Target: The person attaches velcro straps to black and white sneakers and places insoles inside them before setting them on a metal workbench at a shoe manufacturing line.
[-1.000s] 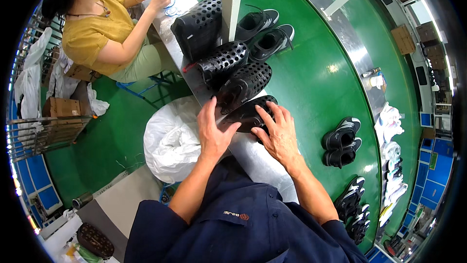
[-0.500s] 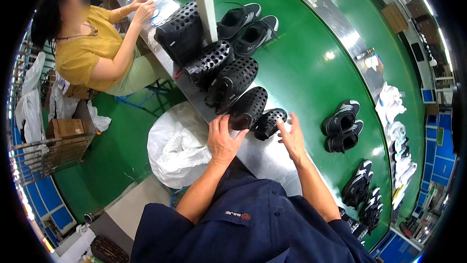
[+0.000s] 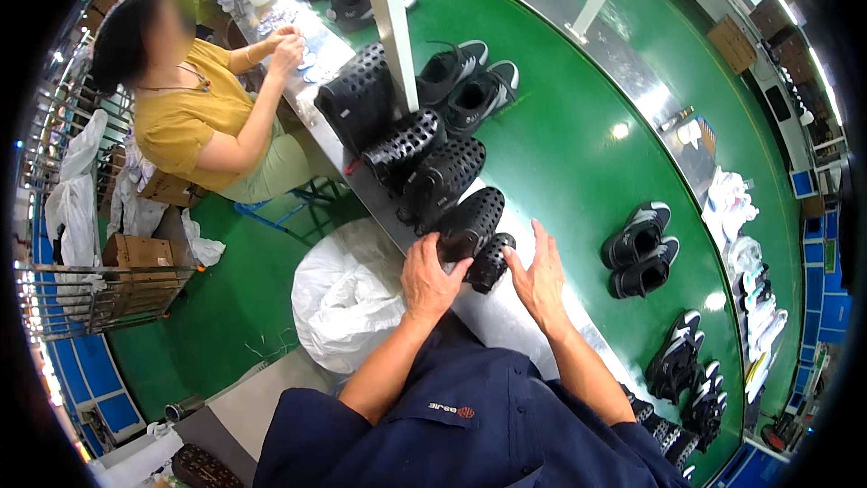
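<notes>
Between my two hands sits a small black perforated plastic piece point(image 3: 490, 264), shaped like a shoe insert, on the metal-topped line. My left hand point(image 3: 432, 278) rests its fingers by the near end of a longer perforated piece point(image 3: 476, 219); its thumb is stretched toward the small piece. On the other side my right hand point(image 3: 539, 278) has its fingers spread, the thumb at the small piece's right side. Neither hand is wrapped round anything. Beyond stand more pieces of this kind, including a rounded one point(image 3: 445, 172) and a tall one point(image 3: 355, 100).
A white post point(image 3: 390, 27) rises past the black pieces. Dark sneakers point(image 3: 480, 95) stand on the green surface point(image 3: 560, 154), with another pair point(image 3: 639, 249) to the right. A white sack point(image 3: 348, 307) is left of my arm. A co-worker in yellow point(image 3: 212, 118) sits far left.
The whole view has shifted a little. My right hand has come in toward the small perforated piece, which now lies closer against the longer one.
</notes>
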`<state>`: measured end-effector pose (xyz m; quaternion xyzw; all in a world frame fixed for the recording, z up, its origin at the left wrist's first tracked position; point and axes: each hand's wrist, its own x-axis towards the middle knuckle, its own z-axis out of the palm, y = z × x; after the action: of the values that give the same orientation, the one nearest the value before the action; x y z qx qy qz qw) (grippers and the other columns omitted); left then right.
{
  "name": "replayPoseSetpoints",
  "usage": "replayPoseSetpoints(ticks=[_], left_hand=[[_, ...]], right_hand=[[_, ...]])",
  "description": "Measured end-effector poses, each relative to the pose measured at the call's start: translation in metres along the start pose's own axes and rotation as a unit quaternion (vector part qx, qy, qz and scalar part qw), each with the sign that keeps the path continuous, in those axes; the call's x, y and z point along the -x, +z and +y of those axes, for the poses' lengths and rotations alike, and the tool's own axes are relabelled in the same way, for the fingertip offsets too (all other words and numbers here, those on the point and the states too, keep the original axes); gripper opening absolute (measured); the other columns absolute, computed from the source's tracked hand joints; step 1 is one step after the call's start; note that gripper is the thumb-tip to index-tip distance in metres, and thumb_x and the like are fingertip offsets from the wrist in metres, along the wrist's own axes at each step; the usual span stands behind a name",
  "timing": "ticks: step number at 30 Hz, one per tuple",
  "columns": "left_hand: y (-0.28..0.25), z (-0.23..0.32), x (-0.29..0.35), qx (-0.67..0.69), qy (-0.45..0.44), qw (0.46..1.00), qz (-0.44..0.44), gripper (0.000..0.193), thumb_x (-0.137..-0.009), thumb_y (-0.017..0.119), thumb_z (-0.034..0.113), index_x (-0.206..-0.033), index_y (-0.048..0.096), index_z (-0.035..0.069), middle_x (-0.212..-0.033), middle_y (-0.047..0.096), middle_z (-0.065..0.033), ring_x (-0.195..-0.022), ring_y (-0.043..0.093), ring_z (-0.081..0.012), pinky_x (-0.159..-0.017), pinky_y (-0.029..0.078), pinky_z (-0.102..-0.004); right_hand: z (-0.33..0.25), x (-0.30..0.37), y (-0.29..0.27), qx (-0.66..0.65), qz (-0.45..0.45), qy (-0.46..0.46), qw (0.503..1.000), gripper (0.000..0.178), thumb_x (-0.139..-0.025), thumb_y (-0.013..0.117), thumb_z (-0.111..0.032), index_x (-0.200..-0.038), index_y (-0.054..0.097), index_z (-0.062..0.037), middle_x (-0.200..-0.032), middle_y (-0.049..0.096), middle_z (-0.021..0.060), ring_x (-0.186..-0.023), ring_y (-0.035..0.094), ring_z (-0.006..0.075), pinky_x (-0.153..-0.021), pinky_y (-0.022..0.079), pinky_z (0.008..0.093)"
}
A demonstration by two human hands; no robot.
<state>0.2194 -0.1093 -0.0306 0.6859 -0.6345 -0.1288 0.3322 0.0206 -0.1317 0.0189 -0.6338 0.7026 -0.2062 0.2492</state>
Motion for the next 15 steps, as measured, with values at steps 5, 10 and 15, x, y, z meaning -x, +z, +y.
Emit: replayPoseSetpoints(ticks=[5, 10, 15], left_hand=[[-0.004, 0.002, -0.002, 0.014, -0.009, 1.000, -0.008, 0.077, -0.074, 0.091, 0.033, -0.133, 0.054, 0.000, -0.114, 0.063, -0.0221, -0.106, 0.061, -0.0432, -0.090, 0.052, -0.0496], [-0.041, 0.017, -0.006, 0.070, 0.013, 0.997, 0.020, 0.068, -0.077, 0.090, 0.036, -0.127, 0.059, 0.002, -0.111, 0.065, -0.0207, -0.105, 0.063, -0.0429, -0.091, 0.052, -0.0498], [-0.087, 0.008, -0.045, 0.063, 0.077, 0.989, 0.106, 0.051, -0.083, 0.088, 0.026, -0.120, 0.062, 0.003, -0.110, 0.065, -0.0156, -0.098, 0.065, -0.0306, -0.073, 0.055, -0.0366]], right_hand=[[-0.033, -0.007, -0.018, -0.071, 0.044, -0.113, 0.990, 0.058, -0.092, 0.076, -0.023, -0.140, 0.054, 0.0005, -0.123, 0.064, 0.0236, -0.115, 0.062, 0.0413, -0.100, 0.049, 0.0474], [-0.030, -0.008, -0.022, -0.122, 0.067, -0.119, 0.983, 0.045, -0.091, 0.077, -0.020, -0.126, 0.061, 0.0040, -0.112, 0.067, 0.0233, -0.104, 0.066, 0.0396, -0.094, 0.052, 0.0447], [0.011, 0.012, -0.046, -0.102, 0.077, -0.077, 0.989, 0.034, -0.089, 0.075, -0.010, -0.119, 0.066, 0.0033, -0.106, 0.073, 0.0199, -0.089, 0.072, 0.0312, -0.084, 0.058, 0.0412]])
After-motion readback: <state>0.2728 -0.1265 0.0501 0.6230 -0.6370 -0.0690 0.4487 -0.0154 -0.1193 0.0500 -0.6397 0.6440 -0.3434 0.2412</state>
